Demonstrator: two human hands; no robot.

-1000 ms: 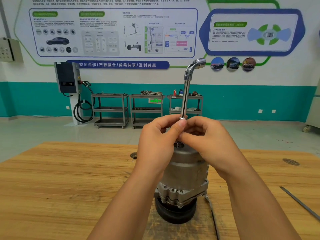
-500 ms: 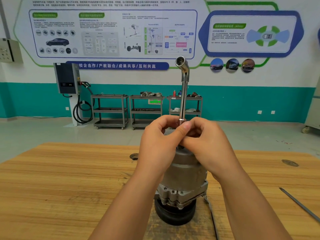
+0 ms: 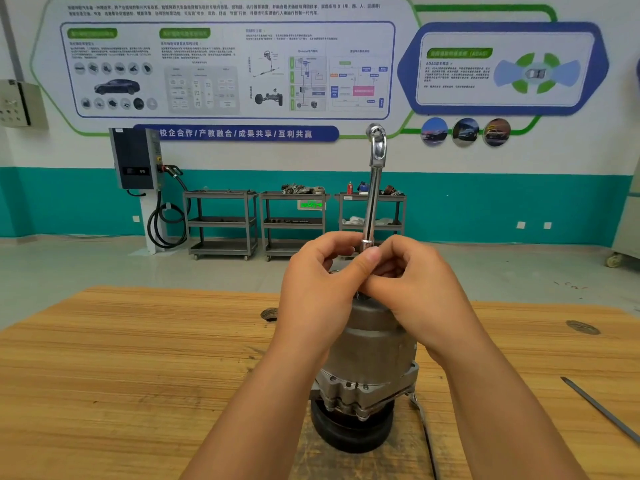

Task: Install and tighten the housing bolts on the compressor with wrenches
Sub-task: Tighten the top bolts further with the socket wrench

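Chrome shaft of an L-shaped socket wrench (image 3: 372,202) sits in a two-handed grip. The left hand (image 3: 322,289) pinches its lower end between thumb and curled fingers. The right hand (image 3: 419,289) closes its fingertips on the same spot from the other side, and the two hands touch. The wrench stands nearly upright, bent head at the top (its opening turned roughly toward the camera). Its lower tip is hidden behind the fingers, just over the top of the compressor (image 3: 370,355). That grey compressor stands on end in the middle of the wooden worktop (image 3: 138,375), black pulley (image 3: 346,434) downward, with housing bolts (image 3: 363,415) showing along its lower flange. A thin metal bar (image 3: 602,410) lies well apart at the right edge.
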